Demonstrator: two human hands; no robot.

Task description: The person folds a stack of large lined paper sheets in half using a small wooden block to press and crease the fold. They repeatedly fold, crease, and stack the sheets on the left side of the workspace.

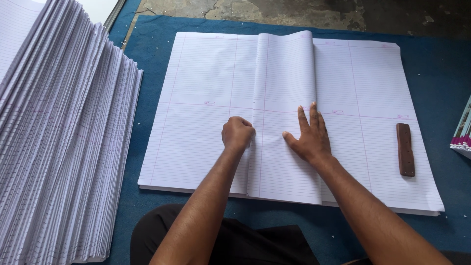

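A folded sheet (284,118) of white ruled paper lies doubled over in the middle of a flat stack of large ruled sheets (196,88), its rounded fold running down the right-hand side and its free edges facing left. The stack rests on a blue mat (436,64); pink margin lines cross it both ways, and small pink printed marks sit along the horizontal line, too small to make out.

The left hand (237,133) is curled into a fist, fingers closed, pressing at the left edge of the folded sheet near its middle. The right hand (307,135) lies flat on the same sheet, palm down, fingers open and spread, tips pointing away from the person, close beside the fold. Both forearms reach forward from the bottom of the view, over a dark-clothed lap.

A brown wooden block (405,149), narrow and oblong, lies on the stack well to the right of the right hand. At far left a fanned pile of folded sheets (64,147) stands thick on the mat. At the right edge, a bundle with pink-tipped ends (463,137) just shows. Beyond the mat is cracked grey floor (274,11).
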